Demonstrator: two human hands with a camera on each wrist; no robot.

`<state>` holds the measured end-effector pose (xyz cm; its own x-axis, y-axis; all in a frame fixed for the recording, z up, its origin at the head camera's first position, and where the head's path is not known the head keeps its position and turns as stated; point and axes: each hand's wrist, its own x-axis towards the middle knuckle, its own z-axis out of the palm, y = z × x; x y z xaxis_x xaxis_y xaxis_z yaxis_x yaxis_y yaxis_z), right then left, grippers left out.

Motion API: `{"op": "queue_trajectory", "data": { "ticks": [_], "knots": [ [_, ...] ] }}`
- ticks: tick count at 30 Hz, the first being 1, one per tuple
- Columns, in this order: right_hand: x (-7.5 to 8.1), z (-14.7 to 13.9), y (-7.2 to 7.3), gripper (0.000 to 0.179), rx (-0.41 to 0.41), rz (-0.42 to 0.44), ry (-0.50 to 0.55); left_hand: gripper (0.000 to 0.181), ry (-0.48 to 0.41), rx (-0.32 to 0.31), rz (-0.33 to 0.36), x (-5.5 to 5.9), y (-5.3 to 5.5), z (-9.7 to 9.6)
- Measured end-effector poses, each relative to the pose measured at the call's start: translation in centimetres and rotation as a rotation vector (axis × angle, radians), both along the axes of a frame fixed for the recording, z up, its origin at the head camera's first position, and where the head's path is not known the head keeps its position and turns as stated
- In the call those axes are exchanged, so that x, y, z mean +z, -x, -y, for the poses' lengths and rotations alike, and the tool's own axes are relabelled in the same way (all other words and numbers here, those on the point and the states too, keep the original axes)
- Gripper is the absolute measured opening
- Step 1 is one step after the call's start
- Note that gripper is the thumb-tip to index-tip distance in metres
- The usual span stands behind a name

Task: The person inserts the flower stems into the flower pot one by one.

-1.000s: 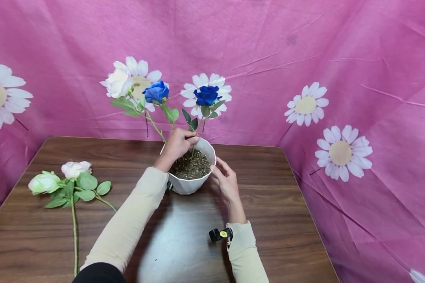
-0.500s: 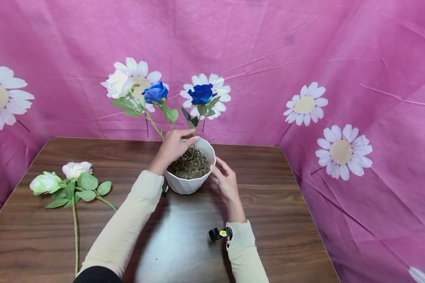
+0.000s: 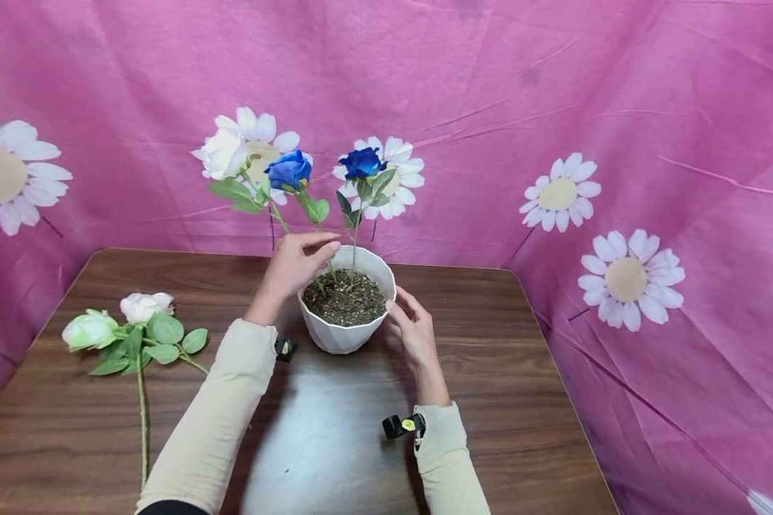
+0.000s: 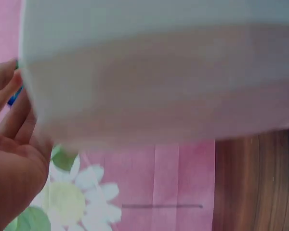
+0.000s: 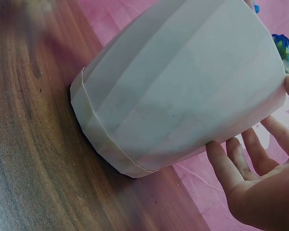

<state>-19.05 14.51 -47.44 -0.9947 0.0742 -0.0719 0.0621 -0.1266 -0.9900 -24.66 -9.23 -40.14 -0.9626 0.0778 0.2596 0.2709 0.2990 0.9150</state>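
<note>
A white faceted flower pot [image 3: 343,337] filled with dark soil [image 3: 354,304] stands toward the back of the table. Rising from it are a dark blue rose [image 3: 363,163] on a thin stem, a second blue rose [image 3: 288,170] and a white rose [image 3: 224,154] leaning left. My left hand [image 3: 294,266] is over the pot's left rim, its fingers extended and apart from the dark blue rose's stem. My right hand [image 3: 415,330] steadies the pot's right side; in the right wrist view its bent fingers [image 5: 226,166] touch the outer wall, with the thumb near the rim.
Two pale roses, a greenish-white one [image 3: 90,330] and a pinkish one [image 3: 147,307], lie on the left of the wooden table [image 3: 489,372]. A pink cloth [image 3: 464,86] printed with daisies hangs behind and beside the table.
My left hand has let go of the dark blue rose's stem and drawn back left. That rose now leans slightly further left. My right hand has stayed on the pot.
</note>
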Motion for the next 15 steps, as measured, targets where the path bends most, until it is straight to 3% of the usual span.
{"op": "queue_trajectory", "data": {
  "ticks": [5,11,15],
  "knots": [
    [-0.1,-0.1,0.0,0.046,0.004,-0.008,0.008,0.036,-0.173,-0.021,0.075,-0.2,-0.6,2.2],
    [-0.3,-0.2,0.2,0.045,0.011,-0.001,0.018,0.037,-0.242,-0.016,0.096,-1.3,-1.4,4.4],
    [-0.3,-0.1,0.2,0.046,0.010,0.004,0.018,0.038,-0.239,0.011,0.091,-2.2,-2.0,5.9]
  ]
}}
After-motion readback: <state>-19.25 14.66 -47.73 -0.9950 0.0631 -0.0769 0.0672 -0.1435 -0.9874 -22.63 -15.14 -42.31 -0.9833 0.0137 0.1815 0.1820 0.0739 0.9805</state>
